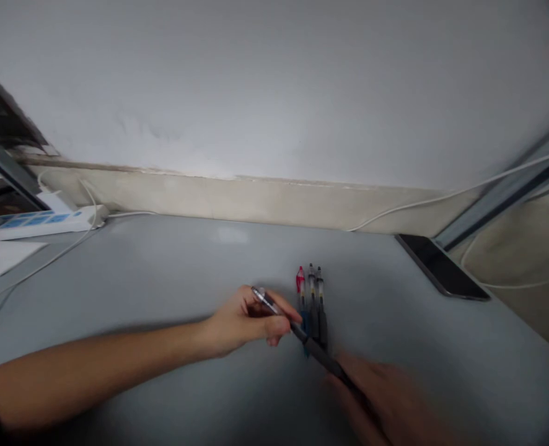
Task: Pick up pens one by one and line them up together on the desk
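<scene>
A pen (267, 301) with a clear upper barrel and a dark grip slants down to the right between my two hands. My left hand (241, 319) pinches its upper part between thumb and fingers. Blurred by motion, my right hand (386, 396) is closed around a long dark section at the lower end; whether that is the same pen or a second piece, I cannot tell. Just behind lie a pen with a red clip (300, 282) and blue lower part, a black pen (312, 297) and another black pen (321, 300), side by side and partly hidden.
The pens lie on a grey table (172, 266) against a wall (274, 93). At the right edge lies a black phone (442, 266). A white power strip (46, 223) with cables stands at the far left, near a white flat object (7, 257). A white cable (418, 201) runs along the right.
</scene>
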Demonstrator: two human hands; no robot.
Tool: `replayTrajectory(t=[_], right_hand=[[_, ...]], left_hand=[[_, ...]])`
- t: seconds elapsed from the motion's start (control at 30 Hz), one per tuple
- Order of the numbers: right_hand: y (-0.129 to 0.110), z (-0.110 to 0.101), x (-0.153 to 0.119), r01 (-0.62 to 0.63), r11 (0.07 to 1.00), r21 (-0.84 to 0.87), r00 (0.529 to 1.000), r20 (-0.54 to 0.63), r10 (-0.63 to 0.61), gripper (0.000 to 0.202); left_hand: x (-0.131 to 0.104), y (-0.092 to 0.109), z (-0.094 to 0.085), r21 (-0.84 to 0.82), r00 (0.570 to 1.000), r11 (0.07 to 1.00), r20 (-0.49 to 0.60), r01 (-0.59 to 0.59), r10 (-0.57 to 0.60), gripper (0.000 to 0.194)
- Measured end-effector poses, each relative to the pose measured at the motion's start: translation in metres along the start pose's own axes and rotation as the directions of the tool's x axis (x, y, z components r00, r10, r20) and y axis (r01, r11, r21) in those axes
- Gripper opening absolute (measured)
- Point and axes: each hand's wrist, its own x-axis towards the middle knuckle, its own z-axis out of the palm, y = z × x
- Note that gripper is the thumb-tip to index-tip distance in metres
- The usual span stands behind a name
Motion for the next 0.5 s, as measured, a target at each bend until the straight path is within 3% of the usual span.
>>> replayTrajectory(t=[0.1, 0.23, 0.37, 0.5], right_hand=[[-0.012, -0.004, 0.013, -0.057, 0.982, 0.183, 0.998, 0.003, 0.057, 0.026], [-0.024, -0.013, 0.024, -0.141, 0.942, 0.303, 0.990, 0.056, 0.130, 0.029], [-0.019, -0.017, 0.018, -0.224, 0.892, 0.392, 0.975, 0.102, 0.199, 0.029], [-0.008, -0.004, 0.004, -0.359, 0.794, 0.490, 0.933, 0.167, 0.319, 0.036]], left_hand=[[0.002, -0.004, 0.001, -0.092, 0.997, 0.996, -0.080, -0.020, 0.013, 0.035], [0.003, -0.007, 0.001, -0.099, 0.996, 0.994, -0.090, -0.034, 0.025, 0.031], [0.001, -0.005, -0.001, -0.096, 0.998, 0.995, -0.062, -0.026, 0.020, 0.025], [0.001, -0.003, -0.002, -0.092, 1.000, 0.995, -0.008, -0.025, 0.024, 0.025]])
